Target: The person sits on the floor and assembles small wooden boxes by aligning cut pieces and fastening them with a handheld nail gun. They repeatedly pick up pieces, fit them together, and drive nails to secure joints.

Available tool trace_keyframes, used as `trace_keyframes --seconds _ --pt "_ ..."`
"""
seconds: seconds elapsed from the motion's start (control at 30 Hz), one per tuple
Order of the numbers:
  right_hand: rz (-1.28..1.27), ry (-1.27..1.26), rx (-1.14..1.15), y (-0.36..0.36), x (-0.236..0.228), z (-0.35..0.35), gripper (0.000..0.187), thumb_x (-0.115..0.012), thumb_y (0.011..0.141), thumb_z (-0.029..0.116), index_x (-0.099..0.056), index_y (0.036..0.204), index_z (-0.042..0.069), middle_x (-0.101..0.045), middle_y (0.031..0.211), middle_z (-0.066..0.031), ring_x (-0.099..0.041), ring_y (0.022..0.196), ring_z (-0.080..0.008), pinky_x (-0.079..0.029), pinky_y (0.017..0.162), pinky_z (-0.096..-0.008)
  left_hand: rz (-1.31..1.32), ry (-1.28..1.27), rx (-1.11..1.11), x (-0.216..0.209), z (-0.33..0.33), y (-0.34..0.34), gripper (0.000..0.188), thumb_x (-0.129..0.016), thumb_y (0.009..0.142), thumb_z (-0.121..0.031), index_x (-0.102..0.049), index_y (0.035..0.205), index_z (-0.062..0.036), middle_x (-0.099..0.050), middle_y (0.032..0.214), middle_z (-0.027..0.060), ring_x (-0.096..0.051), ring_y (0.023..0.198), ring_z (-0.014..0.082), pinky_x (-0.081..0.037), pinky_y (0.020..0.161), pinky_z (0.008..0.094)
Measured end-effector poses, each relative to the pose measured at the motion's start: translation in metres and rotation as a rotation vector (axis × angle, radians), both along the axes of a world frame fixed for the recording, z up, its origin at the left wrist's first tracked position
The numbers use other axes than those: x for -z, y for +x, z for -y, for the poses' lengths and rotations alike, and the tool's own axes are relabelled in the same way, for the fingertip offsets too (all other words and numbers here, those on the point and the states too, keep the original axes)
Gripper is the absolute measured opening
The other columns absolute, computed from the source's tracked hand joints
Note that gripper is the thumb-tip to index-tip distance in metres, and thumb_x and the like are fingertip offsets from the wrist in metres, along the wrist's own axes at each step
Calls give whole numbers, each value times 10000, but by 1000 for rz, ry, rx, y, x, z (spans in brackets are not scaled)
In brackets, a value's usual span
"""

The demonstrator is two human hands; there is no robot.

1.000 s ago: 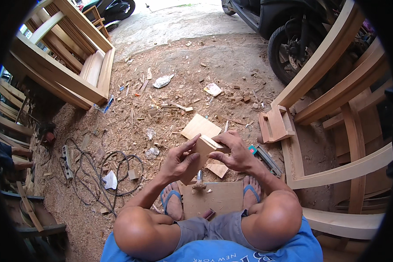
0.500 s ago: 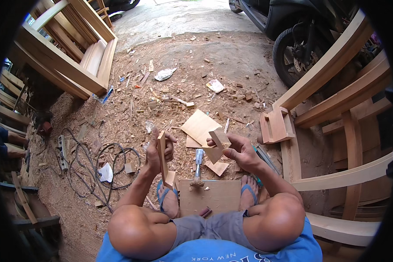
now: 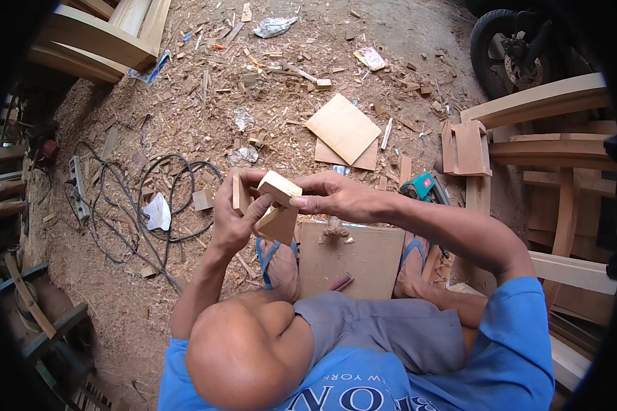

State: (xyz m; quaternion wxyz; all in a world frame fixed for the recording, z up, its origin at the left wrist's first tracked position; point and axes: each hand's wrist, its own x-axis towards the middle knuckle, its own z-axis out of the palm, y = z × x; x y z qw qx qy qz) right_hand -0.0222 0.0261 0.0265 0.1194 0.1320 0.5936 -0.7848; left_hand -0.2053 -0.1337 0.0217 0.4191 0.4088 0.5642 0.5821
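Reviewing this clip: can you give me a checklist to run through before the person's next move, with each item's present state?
1. Left hand on the wooden pieces: ok, gripping them.
2. Right hand on the pieces: ok, thumb and fingers at the upper block.
3. Pieces meeting squarely: cannot tell, fingers cover part of them.
4. Board between the feet free of loose items: not ok, a reddish-brown roll lies on it.
5. Teal power tool out of the hands: ok, lying beyond the right foot.

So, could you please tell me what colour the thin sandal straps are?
The thin sandal straps are blue, showing best in the head view.
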Motion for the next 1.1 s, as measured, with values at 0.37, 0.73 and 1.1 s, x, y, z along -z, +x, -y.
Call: trace_keyframes --seconds 0.37,0.73,1.1 --pt "605 546 605 28 60 32 586 -685 880 414 -584 1264 -18 -651 1190 -182 -649 1048 -249 -501 913 -360 -616 113 262 64 25 -6 374 -755 726 -8 -583 1058 -30 -664 997 140 -652 910 287 -513 792 386" --pt "984 672 552 32 122 56 703 -660 759 237 -406 1367 -9 -658 920 -292 -654 909 -440 -493 851 -484 -824 148 695 115 35 38 432 -691 641 -44 -589 1061 -29 -619 1035 120 -616 907 292 -464 820 408" --pt "569 -611 948 103 -25 112 831 -542 842 -79 -70 1524 -25 -582 923 -142 -682 736 -253 -560 645 -327 -987 28 895 106 -7 43 400 -655 647 -51 -546 1030 -14 -596 939 128 -604 883 304 -467 817 414"
